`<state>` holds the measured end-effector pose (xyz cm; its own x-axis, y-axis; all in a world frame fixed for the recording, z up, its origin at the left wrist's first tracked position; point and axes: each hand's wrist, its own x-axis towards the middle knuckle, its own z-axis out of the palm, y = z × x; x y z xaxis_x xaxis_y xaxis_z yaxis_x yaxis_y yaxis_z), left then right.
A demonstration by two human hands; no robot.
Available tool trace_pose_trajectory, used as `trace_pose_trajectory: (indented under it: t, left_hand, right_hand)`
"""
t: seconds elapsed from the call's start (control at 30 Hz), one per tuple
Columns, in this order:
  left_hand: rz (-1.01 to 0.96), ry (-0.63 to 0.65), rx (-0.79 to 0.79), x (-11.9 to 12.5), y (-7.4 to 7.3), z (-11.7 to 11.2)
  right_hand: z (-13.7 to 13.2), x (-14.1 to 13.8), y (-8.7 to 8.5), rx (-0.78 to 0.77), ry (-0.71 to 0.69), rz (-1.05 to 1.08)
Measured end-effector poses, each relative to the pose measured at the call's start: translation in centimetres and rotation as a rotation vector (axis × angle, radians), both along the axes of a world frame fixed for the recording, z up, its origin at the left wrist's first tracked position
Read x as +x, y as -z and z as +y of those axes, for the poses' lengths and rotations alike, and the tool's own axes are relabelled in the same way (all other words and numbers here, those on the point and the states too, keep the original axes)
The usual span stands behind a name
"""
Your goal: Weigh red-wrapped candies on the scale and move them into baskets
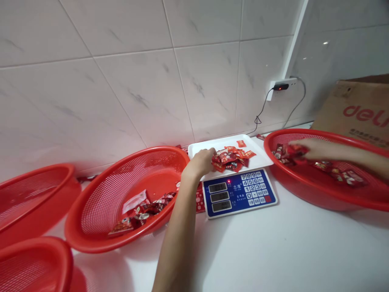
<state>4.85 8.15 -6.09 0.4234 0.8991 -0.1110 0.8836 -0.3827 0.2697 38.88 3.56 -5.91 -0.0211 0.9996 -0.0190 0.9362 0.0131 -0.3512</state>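
Observation:
My left hand [201, 163] is at the left edge of a pile of red candy packets [228, 157] on the white tray [199, 149] of a digital scale [240, 192]. Its fingers are curled against the packets, and the fingertips are partly hidden. My right hand [310, 149] reaches into the right red plastic basket [306, 199], smeared by motion. Red candy packets [296, 151] are at its fingers, appearing gripped. More packets [349, 177] lie in that basket below the forearm. The scale's blue panel has keys and three small displays, with a red light lit.
Left of the scale, another red basket [75, 227] holds several packets and a pink packet [136, 200]. Two further red baskets [54, 174] stand at the far left. A cardboard box [349, 105] is behind the right basket. A plugged-in adapter [280, 87] and cables hang on the tiled wall.

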Motion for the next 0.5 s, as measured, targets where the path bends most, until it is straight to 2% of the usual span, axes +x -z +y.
trace_pose_trajectory:
  t: [0.1, 0.2, 0.27, 0.37, 0.5]
  left_hand:
    - [-0.023, 0.019, -0.012, 0.0, 0.3, 0.5]
    - [-0.029, 0.04, -0.019, -0.2, 0.4, 0.6]
    - [-0.023, 0.045, -0.02, -0.4, 0.3, 0.6]
    - [-0.007, 0.036, -0.027, -0.6, 0.0, 0.4]
    - [0.005, 0.019, -0.032, -0.6, -0.2, 0.1]
  right_hand:
    - [0.4, -1.5, -3.4, 0.027, 0.108, 0.172]
    - [1.0, -5.4, -4.6, 0.106, -0.021, 0.265]
    - [1.7, -8.5, -4.1, 0.128, -0.101, 0.228]
    - [3.2, -12.3, -2.3, 0.075, -0.145, 0.083]
    - [5.2, -14.2, 0.1, 0.037, -0.184, 0.007]
